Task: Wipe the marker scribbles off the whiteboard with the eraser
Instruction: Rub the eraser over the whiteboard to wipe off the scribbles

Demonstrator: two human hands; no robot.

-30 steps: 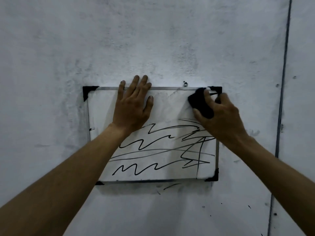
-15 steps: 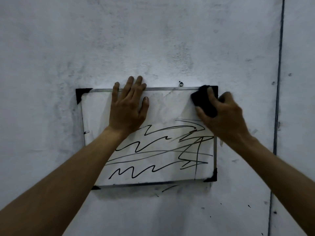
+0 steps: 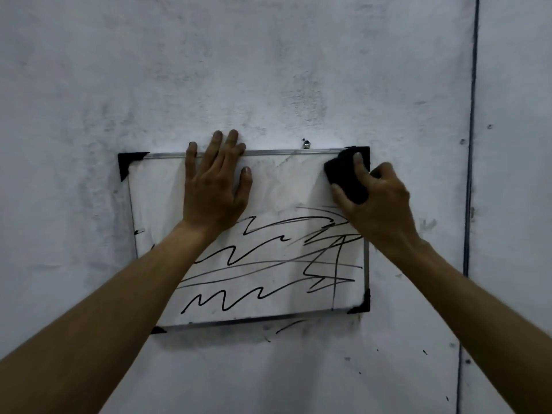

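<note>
We pinch the black eraser (image 3: 346,180) in our right hand (image 3: 379,204), thumb below it and fingers curled over it, pressing it to the whiteboard (image 3: 155,204) at its upper right corner. The scribbles (image 3: 268,264) lie just below and left of that grip, unwiped. Our left hand (image 3: 213,192) lies flat, fingers spread, left of the eraser, probably steadying the board on its 1 nail (image 3: 306,142).

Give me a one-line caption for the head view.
Left hand braces the whiteboard; right hand holds the eraser at its top right corner, above scribbles.
</note>
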